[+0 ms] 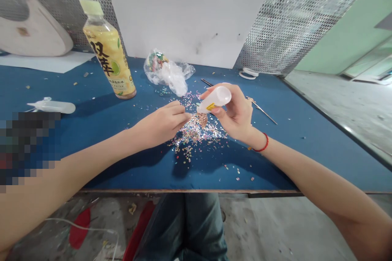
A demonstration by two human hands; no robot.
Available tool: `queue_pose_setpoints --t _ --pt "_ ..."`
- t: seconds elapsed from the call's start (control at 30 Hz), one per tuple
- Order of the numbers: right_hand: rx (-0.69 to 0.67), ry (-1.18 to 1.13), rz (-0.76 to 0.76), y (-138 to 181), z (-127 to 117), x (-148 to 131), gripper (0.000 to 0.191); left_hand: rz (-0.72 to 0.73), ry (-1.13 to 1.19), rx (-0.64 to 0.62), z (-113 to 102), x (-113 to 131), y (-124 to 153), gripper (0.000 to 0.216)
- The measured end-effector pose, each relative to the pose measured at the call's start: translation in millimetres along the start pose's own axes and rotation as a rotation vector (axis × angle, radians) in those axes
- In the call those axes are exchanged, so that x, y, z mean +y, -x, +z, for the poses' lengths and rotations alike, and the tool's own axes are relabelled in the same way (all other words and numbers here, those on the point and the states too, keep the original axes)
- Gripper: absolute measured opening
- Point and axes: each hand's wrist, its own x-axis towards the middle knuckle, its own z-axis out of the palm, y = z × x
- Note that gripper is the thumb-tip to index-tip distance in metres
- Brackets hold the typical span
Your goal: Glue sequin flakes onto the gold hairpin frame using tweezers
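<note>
My right hand (pixel 238 112) is wrapped round a small white squeeze bottle (pixel 221 95) with a yellow label, tilted with its narrow end down to the left. Just under that end is a copper-coloured, leaf-like piece (pixel 202 120). My left hand (pixel 163 124) is closed in a pinch close to the left of this piece. What lies between its fingertips is too small to make out, and I cannot tell whether it touches the copper piece. Loose, shiny sequins (pixel 191 138) are scattered beneath both hands on the blue tabletop (pixel 128 171).
A drink bottle (pixel 107 53) stands at the back left, near a clear plastic bag (pixel 170 71). At left lies a dropper bottle (pixel 55 106). A thin metal tool (pixel 265 113) rests right of my right hand, and a white ring-like item (pixel 248 74) lies behind.
</note>
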Motion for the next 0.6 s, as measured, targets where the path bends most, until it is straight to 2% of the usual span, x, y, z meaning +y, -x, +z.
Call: queue_pose_setpoints --t 0.1,0.3,0.6 --pt "0.004 -0.006 0.015 -1.5 0.0 -1.1 0.031 -0.009 0.017 0.001 0.9 -0.6 0.8 0.027" --pt "0.113 -0.062 0.008 -6.3 -0.3 -1.1 0.028 -0.035 0.057 0.026 1.7 -1.1 0.9 0.021" --pt "0.104 -0.027 0.006 -2.5 1.6 1.1 0.030 -0.052 0.063 0.023 0.5 1.1 0.7 0.023"
